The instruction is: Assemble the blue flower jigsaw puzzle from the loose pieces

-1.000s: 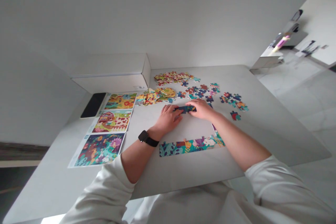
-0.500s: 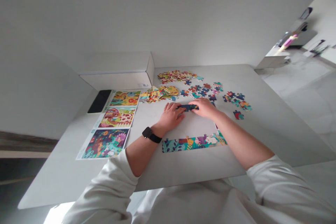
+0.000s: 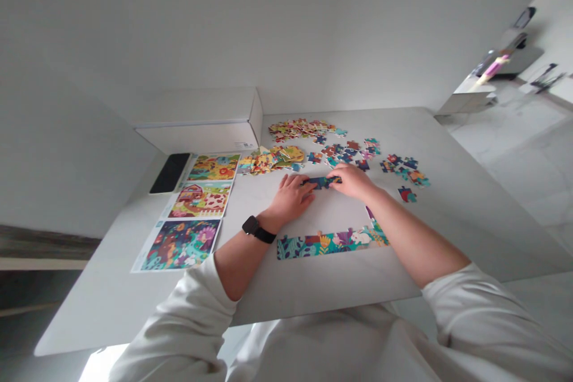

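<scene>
My left hand (image 3: 292, 197) and my right hand (image 3: 353, 180) lie on the white table (image 3: 447, 209), both pressing a short dark-blue strip of joined puzzle pieces (image 3: 323, 181) between their fingertips. A black watch (image 3: 258, 230) sits on my left wrist. Nearer to me lies a finished bottom edge row of the puzzle (image 3: 329, 243), with a few pieces rising at its right end under my right forearm. Loose dark pieces (image 3: 347, 152) lie just beyond my right hand.
Three picture sheets (image 3: 197, 203) lie in a column at the left, beside a black phone (image 3: 169, 172). A white box (image 3: 201, 119) stands at the back left. Piles of yellow and red pieces (image 3: 273, 160) (image 3: 298, 129) and scattered pieces (image 3: 405, 173) lie behind.
Both hands stay on the dark-blue strip, shifting it slightly to the right. The camera has turned a little, so everything sits somewhat further right and higher in view.
</scene>
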{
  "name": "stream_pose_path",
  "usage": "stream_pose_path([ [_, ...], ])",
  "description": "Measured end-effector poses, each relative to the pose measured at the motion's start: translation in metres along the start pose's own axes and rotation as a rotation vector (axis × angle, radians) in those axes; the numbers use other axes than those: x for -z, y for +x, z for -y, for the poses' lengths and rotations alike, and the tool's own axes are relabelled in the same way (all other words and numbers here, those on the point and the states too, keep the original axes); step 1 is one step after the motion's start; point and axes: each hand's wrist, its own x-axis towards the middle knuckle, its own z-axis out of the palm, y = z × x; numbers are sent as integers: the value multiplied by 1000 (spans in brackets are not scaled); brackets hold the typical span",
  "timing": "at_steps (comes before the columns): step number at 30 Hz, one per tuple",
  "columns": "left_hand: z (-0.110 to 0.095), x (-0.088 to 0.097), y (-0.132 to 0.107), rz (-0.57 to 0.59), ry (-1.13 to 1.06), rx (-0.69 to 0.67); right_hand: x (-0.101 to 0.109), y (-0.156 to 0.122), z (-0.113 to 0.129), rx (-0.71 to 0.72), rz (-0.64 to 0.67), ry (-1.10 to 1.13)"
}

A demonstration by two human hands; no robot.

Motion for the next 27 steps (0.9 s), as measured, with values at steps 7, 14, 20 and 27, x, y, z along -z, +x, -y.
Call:
stream_pose_path([
  [7,2,0,0,-46,9,3,-3,-2,6,-15,26,-58],
  [14,5,1,-2,-53,23,-12,5,-4,11,-15,54,-92],
  [20,3,3,-2,1,28,5,5,-7,18,-1,87,-174],
  [27,1,9,-4,29,36,-14,44,-10,9,-46,4,-41],
])
